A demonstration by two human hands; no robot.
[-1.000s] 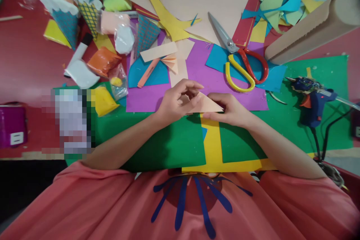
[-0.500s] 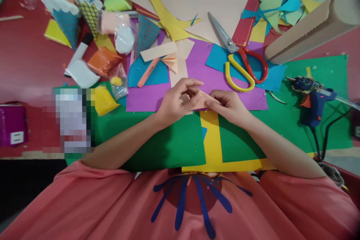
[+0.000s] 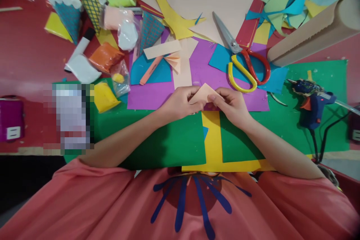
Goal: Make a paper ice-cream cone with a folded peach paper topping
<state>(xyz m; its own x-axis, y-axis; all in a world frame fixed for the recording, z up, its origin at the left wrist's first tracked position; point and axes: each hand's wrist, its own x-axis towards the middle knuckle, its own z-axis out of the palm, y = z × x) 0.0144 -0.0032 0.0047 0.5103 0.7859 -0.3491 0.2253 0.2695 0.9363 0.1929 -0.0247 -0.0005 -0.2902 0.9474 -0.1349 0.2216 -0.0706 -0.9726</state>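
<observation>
A small piece of peach paper (image 3: 203,93) with a pointed top corner is pinched between both hands, over the purple sheet (image 3: 152,97). My left hand (image 3: 182,101) is closed on its left side, thumb in front. On the right side, my right hand (image 3: 232,105) grips the paper between thumb and curled fingers. Just beyond the hands lie a fan-folded peach paper (image 3: 174,62), a peach paper strip (image 3: 162,50) and an orange marker (image 3: 151,70). Scissors (image 3: 234,45) with one yellow and one red handle rest near my right hand.
A glue gun (image 3: 312,108) with a cable lies at right, by a rolled peach sheet (image 3: 309,32). Paper cones (image 3: 67,15) and clay packets (image 3: 105,58) crowd the left. Paper scraps (image 3: 278,3) are heaped at the far right. Green sheets (image 3: 157,138) lie nearest me.
The peach paper has turned so that its corner now points up and more of its face shows. My left fingers have come down from above it. The whole view has shifted slightly.
</observation>
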